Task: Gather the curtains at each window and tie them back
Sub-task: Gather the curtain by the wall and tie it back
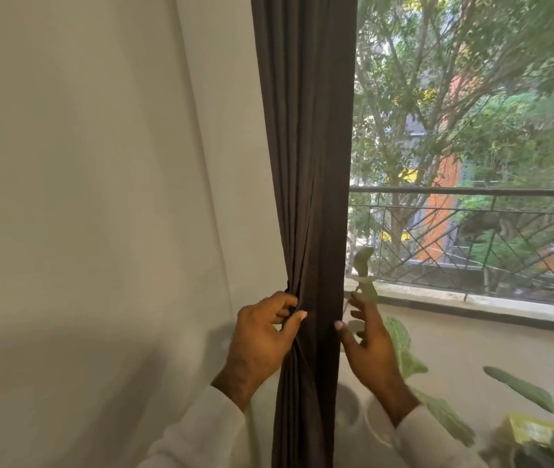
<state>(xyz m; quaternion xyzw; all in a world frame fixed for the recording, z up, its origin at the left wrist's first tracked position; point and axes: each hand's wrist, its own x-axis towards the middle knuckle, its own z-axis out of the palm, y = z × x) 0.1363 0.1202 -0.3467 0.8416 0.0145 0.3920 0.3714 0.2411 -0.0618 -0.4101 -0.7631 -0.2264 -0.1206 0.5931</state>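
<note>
A dark brown curtain hangs gathered into a narrow column at the left edge of the window. My left hand grips the curtain's left folds, fingers curled into the fabric and thumb across the front. My right hand is at the curtain's right edge with fingers spread and straight, thumb tip touching the fabric. No tie-back is visible.
A white wall fills the left. Large-leaved potted plants stand just right of the curtain, below the window sill. Outside are a balcony railing and trees.
</note>
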